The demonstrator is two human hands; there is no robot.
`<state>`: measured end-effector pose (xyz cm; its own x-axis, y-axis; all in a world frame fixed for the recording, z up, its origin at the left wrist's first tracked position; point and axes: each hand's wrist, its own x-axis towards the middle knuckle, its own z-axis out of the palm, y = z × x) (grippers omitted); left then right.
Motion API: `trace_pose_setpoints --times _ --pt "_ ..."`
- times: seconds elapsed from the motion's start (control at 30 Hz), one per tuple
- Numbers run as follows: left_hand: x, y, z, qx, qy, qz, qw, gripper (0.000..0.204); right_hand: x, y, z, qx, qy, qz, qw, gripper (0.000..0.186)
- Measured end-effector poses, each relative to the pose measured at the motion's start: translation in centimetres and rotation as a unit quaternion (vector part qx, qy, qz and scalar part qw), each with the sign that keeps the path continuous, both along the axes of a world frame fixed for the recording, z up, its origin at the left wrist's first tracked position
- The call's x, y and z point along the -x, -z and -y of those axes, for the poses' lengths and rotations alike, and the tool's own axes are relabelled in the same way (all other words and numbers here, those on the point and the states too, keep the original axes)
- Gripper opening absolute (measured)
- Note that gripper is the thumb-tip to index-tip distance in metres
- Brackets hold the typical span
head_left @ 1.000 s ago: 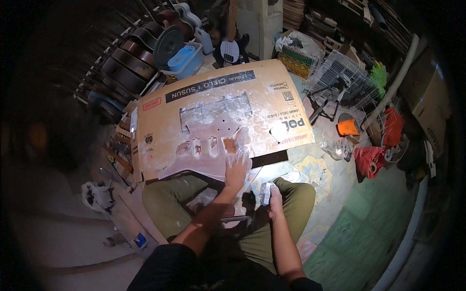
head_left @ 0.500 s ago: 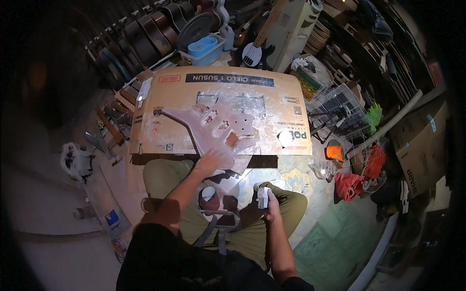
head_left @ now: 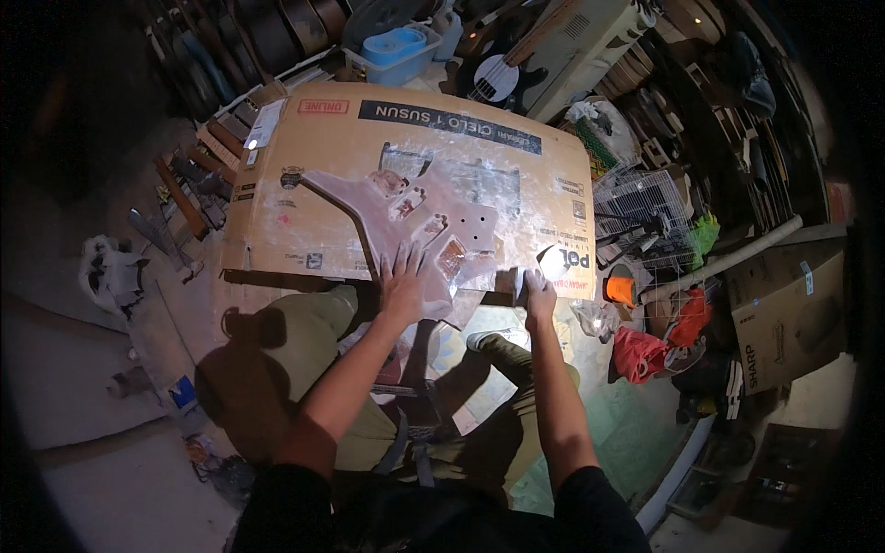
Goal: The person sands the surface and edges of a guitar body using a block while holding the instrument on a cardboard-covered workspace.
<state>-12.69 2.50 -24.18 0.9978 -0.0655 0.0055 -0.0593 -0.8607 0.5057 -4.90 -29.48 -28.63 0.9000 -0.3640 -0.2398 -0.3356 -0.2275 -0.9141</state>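
An unfinished electric guitar body (head_left: 378,221), dusty pinkish brown with routed cavities and screw holes, lies flat on a printed cardboard sheet (head_left: 277,221). My left hand (head_left: 403,286) rests on its near edge, palm down and fingers spread. Close to the body's right side, at the cardboard's near edge, my right hand (head_left: 539,300) grips a small whitish block (head_left: 520,284), possibly wrapped in sandpaper. My fingers cover much of that block. Pale dust coats the guitar body and the cardboard around it.
A plastic tub (head_left: 406,68) with a blue basin (head_left: 392,44) stands beyond the cardboard, beside a black stringed instrument (head_left: 498,78). To the right are a wire rack (head_left: 645,207), a red bag (head_left: 638,355) and a cardboard box (head_left: 784,318). Wooden pieces (head_left: 182,198) lie at left.
My right hand has risen from above my right thigh to the cardboard's near edge, carrying the whitish block. My left fingers now lie spread on the guitar body. The view has shifted.
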Motion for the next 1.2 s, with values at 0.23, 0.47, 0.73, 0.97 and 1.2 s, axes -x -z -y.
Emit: trace_pose_setpoints --times 0.23,0.47,0.73,0.97,1.2 --pt "-0.5 -0.3 -0.7 0.016 -0.008 -0.033 0.999 0.105 -6.6 -0.4 -3.9 0.205 -0.075 0.035 0.975 0.038" --pt "-0.2 -0.1 -2.4 0.032 0.039 -0.009 0.999 0.094 -5.4 -4.2 -4.6 0.271 -0.093 0.068 0.956 0.037" --pt "0.4 0.7 -3.8 0.141 -0.009 0.128 0.982 0.051 1.4 -7.8 -5.6 -0.118 0.117 0.128 0.978 0.023" --pt "9.1 2.5 6.0 0.049 0.019 -0.223 0.973 0.048 13.8 3.5 -3.0 -0.165 0.163 -0.067 0.970 0.021" --pt "21.0 12.5 9.2 0.096 0.082 -0.486 0.865 0.062 16.6 10.2 -1.3 0.077 -0.095 -0.095 0.988 0.028"
